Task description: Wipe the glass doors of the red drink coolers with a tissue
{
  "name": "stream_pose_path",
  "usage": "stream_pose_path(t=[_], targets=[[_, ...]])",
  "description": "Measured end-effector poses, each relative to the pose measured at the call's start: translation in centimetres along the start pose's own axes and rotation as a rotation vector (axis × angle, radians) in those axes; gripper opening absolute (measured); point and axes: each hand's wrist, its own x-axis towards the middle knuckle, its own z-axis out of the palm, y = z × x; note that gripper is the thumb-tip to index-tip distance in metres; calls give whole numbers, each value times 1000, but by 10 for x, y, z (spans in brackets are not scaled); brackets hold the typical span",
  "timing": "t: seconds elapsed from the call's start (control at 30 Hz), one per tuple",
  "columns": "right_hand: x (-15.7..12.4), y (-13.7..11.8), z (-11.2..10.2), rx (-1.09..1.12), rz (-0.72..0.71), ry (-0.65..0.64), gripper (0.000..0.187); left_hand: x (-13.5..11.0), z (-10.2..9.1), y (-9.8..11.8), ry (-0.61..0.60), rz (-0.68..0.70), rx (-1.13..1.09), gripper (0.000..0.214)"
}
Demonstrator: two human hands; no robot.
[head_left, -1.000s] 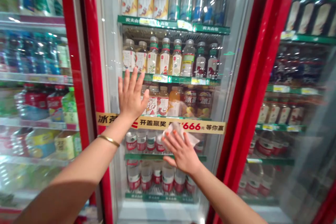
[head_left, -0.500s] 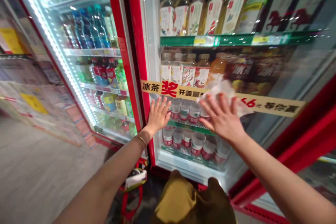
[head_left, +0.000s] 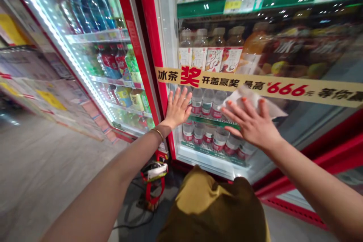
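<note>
My right hand (head_left: 252,123) lies with fingers spread over a white tissue (head_left: 273,109), holding it flat against the glass door (head_left: 300,136) of a drinks fridge. The tissue's upper edge overlaps a tan banner strip (head_left: 221,81) with black and red lettering across the door. My left hand (head_left: 178,107) is open, palm to the door near its red left frame (head_left: 151,19), just under the banner. Behind the glass, bottles of water (head_left: 208,100) and bottled tea drinks (head_left: 217,53) stand on shelves.
At the left is a second lit fridge (head_left: 110,60) full of drinks. Below, a red and white object (head_left: 154,172) and a cable (head_left: 136,227) lie on the floor beside my knees (head_left: 198,193). Stacked cartons (head_left: 51,79) stand at the far left.
My right hand and the tissue have slid down the glass, off most of the banner, so its red number shows. My view has tipped downward and come nearer the door.
</note>
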Motion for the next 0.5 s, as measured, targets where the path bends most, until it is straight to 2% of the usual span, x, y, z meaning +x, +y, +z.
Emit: stream_pose_path(t=[0.03, 0.1, 0.17, 0.23, 0.27, 0.33, 0.37, 0.43, 0.5], targets=[[-17, 3, 10, 34, -65, -48, 61, 0, 0, 0, 6, 9, 11, 82], [-36, 28, 11, 21, -21, -26, 59, -1, 2, -2, 17, 26, 38, 81], [-30, 64, -11, -49, 170, 104, 77, -3, 4, -4, 39, 39, 66, 81], [-7, 88, -41, -103, 338, 273, 94, -3, 6, -4, 86, 50, 80, 82], [5, 88, -53, -117, 375, 352, 96, -2, 5, -3, 122, 56, 78, 83], [18, 66, -63, -158, 344, 459, 89, -1, 2, 0, 213, 73, 56, 86], [17, 49, -57, -169, 230, 460, 88, 0, 0, 2, 263, 83, 37, 88], [-1, 21, -30, -265, 39, 383, 86, 3, 0, 4, 358, 99, -3, 91], [-29, 13, 1, -352, -121, 325, 76, 5, 1, 5, 429, 99, -37, 90]])
